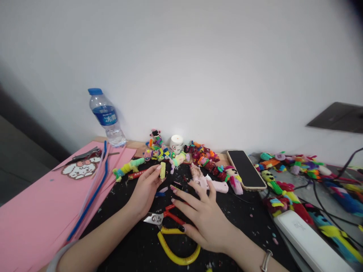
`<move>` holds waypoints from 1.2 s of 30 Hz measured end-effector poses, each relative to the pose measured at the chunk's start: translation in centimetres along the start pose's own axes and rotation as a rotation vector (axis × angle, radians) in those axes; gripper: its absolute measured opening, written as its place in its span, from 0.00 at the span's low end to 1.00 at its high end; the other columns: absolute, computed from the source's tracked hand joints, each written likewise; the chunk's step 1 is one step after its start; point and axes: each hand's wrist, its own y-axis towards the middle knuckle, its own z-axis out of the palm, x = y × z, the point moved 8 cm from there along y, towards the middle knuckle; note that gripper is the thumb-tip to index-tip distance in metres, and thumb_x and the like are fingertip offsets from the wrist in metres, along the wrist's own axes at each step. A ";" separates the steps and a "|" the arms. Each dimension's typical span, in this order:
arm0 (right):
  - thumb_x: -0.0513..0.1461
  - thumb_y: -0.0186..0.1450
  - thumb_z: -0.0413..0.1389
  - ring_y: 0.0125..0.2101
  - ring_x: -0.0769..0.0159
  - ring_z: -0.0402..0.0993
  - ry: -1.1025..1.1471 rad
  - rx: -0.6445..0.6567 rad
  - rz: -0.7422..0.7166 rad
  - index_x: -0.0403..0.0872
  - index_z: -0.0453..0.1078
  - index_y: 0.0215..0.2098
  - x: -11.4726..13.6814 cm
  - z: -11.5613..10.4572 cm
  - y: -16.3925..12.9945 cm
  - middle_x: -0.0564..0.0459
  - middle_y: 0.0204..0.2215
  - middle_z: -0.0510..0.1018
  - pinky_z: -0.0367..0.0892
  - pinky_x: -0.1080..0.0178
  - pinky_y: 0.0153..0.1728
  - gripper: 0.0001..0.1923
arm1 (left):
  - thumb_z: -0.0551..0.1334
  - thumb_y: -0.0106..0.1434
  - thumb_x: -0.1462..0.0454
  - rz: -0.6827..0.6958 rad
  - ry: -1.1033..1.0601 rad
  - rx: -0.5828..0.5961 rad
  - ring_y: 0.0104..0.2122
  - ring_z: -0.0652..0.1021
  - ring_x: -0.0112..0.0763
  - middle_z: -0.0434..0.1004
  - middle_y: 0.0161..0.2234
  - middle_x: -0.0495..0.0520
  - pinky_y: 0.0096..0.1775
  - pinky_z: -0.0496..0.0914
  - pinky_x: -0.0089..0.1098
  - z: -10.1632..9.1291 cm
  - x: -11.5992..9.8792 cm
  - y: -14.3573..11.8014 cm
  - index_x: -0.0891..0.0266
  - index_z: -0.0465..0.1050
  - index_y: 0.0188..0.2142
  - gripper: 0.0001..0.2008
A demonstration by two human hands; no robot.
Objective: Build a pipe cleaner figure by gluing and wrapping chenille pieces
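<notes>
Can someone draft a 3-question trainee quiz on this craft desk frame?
1. True or false: the left hand pinches a small yellow-green fuzzy roll.
2. Which lies under the right hand? A) yellow-handled pliers B) clear plastic water bottle C) black smartphone
3. What colour is the paper sheet at left?

Key: 1 true; 2 A; 3 pink.

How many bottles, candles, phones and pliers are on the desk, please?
Water bottle: 1
Candle: 1
Phone: 1
Pliers with yellow handles: 1
Total: 4
</notes>
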 end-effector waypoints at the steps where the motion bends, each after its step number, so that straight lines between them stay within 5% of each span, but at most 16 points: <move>1: 0.48 0.66 0.45 0.60 0.45 0.44 0.011 0.015 -0.008 0.55 0.55 0.60 0.3 0.1 0.2 0.55 0.61 0.58 0.23 0.33 0.53 0.25 | 0.65 0.55 0.62 -0.007 -0.014 0.008 0.35 0.73 0.27 0.74 0.34 0.49 0.42 0.68 0.29 0.1 0.1 0.0 0.61 0.74 0.33 0.06; 6: 0.51 0.66 0.44 0.61 0.47 0.43 0.013 0.029 -0.037 0.51 0.57 0.58 1.3 0.5 0.7 0.49 0.60 0.60 0.17 0.33 0.53 0.25 | 0.64 0.56 0.64 -0.058 -0.082 0.055 0.34 0.74 0.27 0.75 0.33 0.49 0.43 0.70 0.29 1.0 0.7 -0.5 0.62 0.74 0.31 0.04; 15: 0.47 0.65 0.47 0.59 0.49 0.49 0.064 -0.010 -0.040 0.47 0.60 0.57 1.6 0.4 0.9 0.46 0.53 0.69 0.23 0.35 0.56 0.24 | 0.59 0.59 0.68 -0.210 -0.228 0.059 0.34 0.75 0.26 0.74 0.33 0.50 0.46 0.70 0.31 1.5 2.4 -0.8 0.62 0.73 0.30 0.04; 24: 0.33 0.65 0.50 0.37 0.66 0.71 0.069 -0.528 0.043 0.49 0.68 0.37 -0.5 -2.2 -0.8 0.56 0.31 0.79 0.53 0.51 0.52 0.07 | 0.63 0.59 0.64 -0.109 -0.132 0.155 0.30 0.72 0.23 0.72 0.33 0.49 0.35 0.69 0.24 1.8 1.2 -1.1 0.61 0.73 0.34 0.04; 36: 0.31 0.63 0.51 0.32 0.66 0.76 0.211 -0.696 0.096 0.50 0.72 0.38 -2.4 -3.6 -2.0 0.54 0.31 0.80 0.70 0.61 0.36 0.11 | 0.65 0.55 0.61 -0.134 0.087 0.265 0.26 0.72 0.23 0.72 0.29 0.49 0.30 0.66 0.24 3.0 1.4 -1.9 0.61 0.72 0.38 0.11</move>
